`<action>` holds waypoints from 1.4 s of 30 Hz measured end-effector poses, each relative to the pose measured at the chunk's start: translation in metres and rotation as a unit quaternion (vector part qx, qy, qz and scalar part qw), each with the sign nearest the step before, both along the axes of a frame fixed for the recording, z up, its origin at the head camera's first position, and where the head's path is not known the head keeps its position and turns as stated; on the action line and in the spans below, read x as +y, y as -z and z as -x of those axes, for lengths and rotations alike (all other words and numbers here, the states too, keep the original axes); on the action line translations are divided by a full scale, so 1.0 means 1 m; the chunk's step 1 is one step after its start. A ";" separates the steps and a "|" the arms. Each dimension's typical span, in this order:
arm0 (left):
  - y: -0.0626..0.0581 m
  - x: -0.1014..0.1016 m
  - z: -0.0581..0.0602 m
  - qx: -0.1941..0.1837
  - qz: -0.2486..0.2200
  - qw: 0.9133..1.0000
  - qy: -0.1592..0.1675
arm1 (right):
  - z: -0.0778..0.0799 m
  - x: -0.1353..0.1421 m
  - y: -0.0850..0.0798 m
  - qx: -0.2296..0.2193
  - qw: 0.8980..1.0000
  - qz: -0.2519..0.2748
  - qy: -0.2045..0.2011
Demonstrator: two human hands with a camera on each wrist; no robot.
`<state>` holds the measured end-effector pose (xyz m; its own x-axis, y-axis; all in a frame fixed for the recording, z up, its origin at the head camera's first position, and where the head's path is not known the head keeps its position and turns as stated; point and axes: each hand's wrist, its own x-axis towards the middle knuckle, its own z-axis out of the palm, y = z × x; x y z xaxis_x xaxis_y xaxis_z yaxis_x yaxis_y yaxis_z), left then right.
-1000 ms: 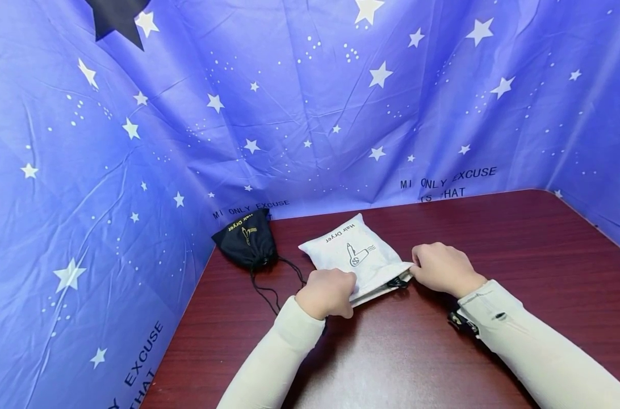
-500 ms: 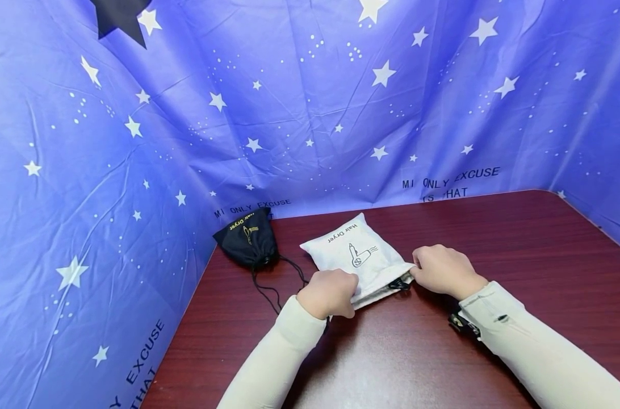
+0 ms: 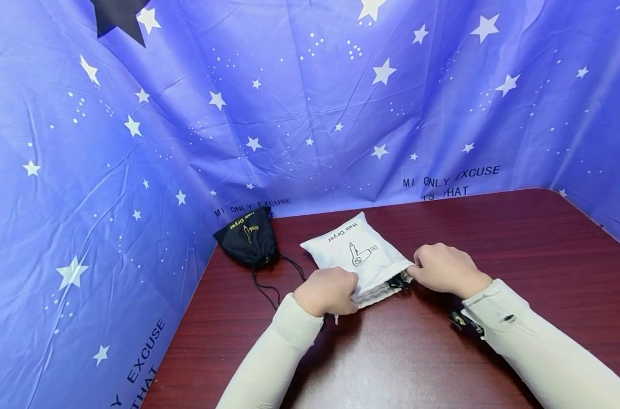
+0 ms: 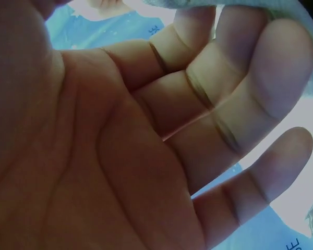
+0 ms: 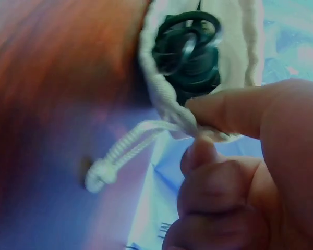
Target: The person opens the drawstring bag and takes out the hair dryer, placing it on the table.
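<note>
A white drawstring bag (image 3: 358,253) printed "Hair Dryer" lies on the table with its mouth towards me. My left hand (image 3: 326,291) grips the left corner of that mouth; its fingers (image 4: 224,94) curl against the cloth in the left wrist view, the thumb's hold hidden. At the opposite corner my right hand (image 3: 443,268) pinches the hem between thumb and forefinger. Inside the mouth sits a black coiled cord (image 5: 190,57) with a loop on it. A knotted white drawstring (image 5: 120,153) hangs from the corner beside the right fingertips. The rest of the bag's contents is hidden.
A black drawstring bag (image 3: 247,238), also printed "Hair Dryer", lies cinched to the left, its black strings (image 3: 264,287) trailing towards my left hand. Blue star-patterned cloth (image 3: 310,113) hangs along the back and sides of the dark red wooden table (image 3: 519,244).
The mouth of the white bag gapes a little wider, showing more of the lower layer. A white string end now shows below my left hand. Both hands have stayed almost in place.
</note>
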<state>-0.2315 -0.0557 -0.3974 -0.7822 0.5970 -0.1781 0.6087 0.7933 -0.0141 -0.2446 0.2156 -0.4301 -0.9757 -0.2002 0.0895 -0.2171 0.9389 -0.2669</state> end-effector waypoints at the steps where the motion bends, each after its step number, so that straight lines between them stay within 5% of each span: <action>1: -0.001 0.000 0.001 0.000 -0.002 1.000 0.002 | -0.001 0.000 -0.002 -0.003 1.000 0.002 0.002; 17: -0.003 -0.002 0.005 0.053 -0.049 0.996 0.049 | -0.014 -0.022 -0.009 0.024 0.997 0.054 -0.053; 23: -0.003 -0.005 0.014 0.085 -0.101 0.991 0.015 | -0.015 -0.026 -0.009 0.054 0.997 0.036 -0.052; 30: 0.007 -0.022 0.037 0.155 -0.166 0.972 -0.067 | -0.015 -0.031 -0.003 0.073 0.996 0.026 -0.039; 35: 0.018 -0.032 0.052 0.154 -0.192 0.962 -0.119 | -0.015 -0.033 0.000 0.078 0.996 0.023 -0.032; 42: 0.031 -0.040 0.064 0.132 -0.191 0.959 -0.160 | -0.016 -0.035 0.003 0.078 0.996 0.023 -0.026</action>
<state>-0.2959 -0.0962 -0.4288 -0.9240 0.3010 0.2357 0.3485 0.9167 0.1954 -0.2289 0.1807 -0.4333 -0.9379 -0.2416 0.2491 -0.3065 0.9134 -0.2679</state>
